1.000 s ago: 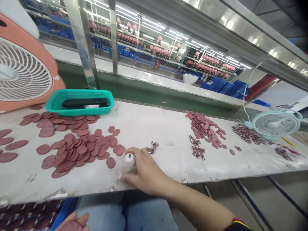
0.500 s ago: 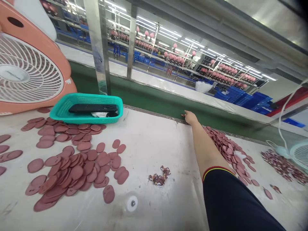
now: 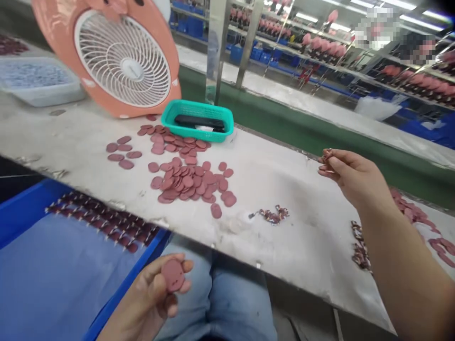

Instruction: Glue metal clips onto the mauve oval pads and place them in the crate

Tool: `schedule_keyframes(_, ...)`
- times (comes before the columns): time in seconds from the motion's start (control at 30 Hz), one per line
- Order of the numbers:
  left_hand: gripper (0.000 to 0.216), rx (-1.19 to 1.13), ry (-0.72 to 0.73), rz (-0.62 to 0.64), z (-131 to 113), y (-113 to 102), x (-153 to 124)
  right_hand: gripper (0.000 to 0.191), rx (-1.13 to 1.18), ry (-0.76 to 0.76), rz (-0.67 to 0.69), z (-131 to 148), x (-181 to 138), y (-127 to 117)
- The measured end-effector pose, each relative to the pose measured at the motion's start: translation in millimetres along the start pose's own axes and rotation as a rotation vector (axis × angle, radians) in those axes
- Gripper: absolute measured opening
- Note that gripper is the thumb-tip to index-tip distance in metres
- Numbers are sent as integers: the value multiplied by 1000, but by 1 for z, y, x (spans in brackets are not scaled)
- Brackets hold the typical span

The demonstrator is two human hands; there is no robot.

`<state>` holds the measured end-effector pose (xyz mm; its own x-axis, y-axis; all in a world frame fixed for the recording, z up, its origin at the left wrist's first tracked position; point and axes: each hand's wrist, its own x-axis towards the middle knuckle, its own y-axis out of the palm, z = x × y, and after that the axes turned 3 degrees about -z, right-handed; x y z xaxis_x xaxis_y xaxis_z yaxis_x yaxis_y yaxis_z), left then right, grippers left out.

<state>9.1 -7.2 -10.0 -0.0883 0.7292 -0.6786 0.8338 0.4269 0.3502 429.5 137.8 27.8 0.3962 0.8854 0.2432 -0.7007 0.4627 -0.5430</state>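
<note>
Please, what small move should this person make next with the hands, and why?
Probably the right hand should bring the small dark piece it pinches over to the left hand. The left hand holds a flat reddish oval disc up above the lap, and the two hands are far apart.

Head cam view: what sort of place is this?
Probably a factory production floor: a long workbench strewn with flat reddish-pink oval pieces, steel racks of pink items beyond it, and stacked blue crates.
</note>
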Motion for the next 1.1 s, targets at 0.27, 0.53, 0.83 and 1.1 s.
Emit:
schedule_keyframes(0.27, 43, 28, -147, 211, 8, -15, -31, 14, 668, -6, 610, 118, -220, 66)
schedule_keyframes(0.53, 33, 133, -74, 411, 15, -27, -31, 15, 513, -205, 585, 130, -255, 94)
schedule_keyframes(0.83, 30, 123, -121, 440, 17, -30, -29, 15, 440, -350, 591, 135, -256, 91)
schedule_keyframes(1.1, 36, 122, -128, 429, 20, -30, -26, 16, 407, -397, 594, 133, -253, 92)
